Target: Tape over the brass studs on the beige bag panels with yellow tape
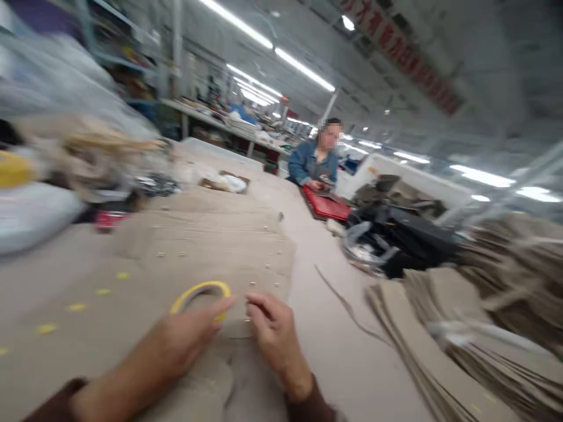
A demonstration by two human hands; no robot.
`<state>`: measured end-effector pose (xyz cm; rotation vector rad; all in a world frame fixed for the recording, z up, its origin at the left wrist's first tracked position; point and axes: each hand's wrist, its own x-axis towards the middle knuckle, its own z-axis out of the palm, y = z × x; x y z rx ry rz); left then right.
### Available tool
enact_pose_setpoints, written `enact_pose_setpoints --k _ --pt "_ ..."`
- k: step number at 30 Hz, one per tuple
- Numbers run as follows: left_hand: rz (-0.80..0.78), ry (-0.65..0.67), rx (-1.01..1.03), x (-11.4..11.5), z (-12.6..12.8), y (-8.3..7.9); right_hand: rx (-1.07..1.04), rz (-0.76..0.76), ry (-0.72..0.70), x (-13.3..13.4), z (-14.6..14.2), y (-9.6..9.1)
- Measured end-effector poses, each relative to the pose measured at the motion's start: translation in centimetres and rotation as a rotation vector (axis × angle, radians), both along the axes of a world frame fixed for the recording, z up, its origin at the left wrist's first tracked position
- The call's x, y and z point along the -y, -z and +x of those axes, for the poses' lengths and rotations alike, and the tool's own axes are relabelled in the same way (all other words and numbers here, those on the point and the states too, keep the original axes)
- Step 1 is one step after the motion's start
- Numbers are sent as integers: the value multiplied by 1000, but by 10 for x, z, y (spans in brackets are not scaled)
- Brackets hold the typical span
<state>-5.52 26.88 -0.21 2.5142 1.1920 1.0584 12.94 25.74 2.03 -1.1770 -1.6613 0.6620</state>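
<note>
A roll of yellow tape (178, 302) is gripped in my left hand (187, 337), its ring tilted up above the beige fabric (224, 234). Close by on the right, my right hand (277, 334) has its thumb and fingers pinched together over the fabric's edge; whatever is between them is too blurred to make out. Several small shiny metal pieces, blurred, dot the layered fabric beyond both hands. To the left, a line of short yellow marks (77, 306) runs across the cloth.
Stacks of beige cloth pieces (440, 328) lie at the right, with a dark strip (347, 305) beside them. Black fabric (409, 234) and a red item (328, 205) are farther back, where a person (314, 161) sits. Plastic bags (39, 214) crowd the left.
</note>
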Motion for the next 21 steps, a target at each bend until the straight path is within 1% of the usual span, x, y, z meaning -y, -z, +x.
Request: enact_pose_setpoints --k 1,2,3,5,7,9,12,16,21 --pt "39 67 -21 4 -7 -5 31 2 -44 2 7 -1" --pt "21 111 -52 7 -11 -8 60 17 -89 2 13 1" --pt "-32 128 -79 9 -14 -11 88 44 -133 -1 17 3" --pt "-122 114 -146 10 -13 -15 127 140 -187 -4 17 7" --pt "-172 101 -176 12 -10 -18 183 247 -207 -4 11 9" --pt "-167 116 -159 13 -7 -19 265 335 -222 -2 6 9" --pt "-154 151 -116 15 -6 -19 362 421 -251 -1 3 9" --pt "-172 136 -131 16 -6 -17 380 475 -258 -2 1 10" --pt "-190 120 -149 17 -6 -17 358 448 -257 -2 0 10"
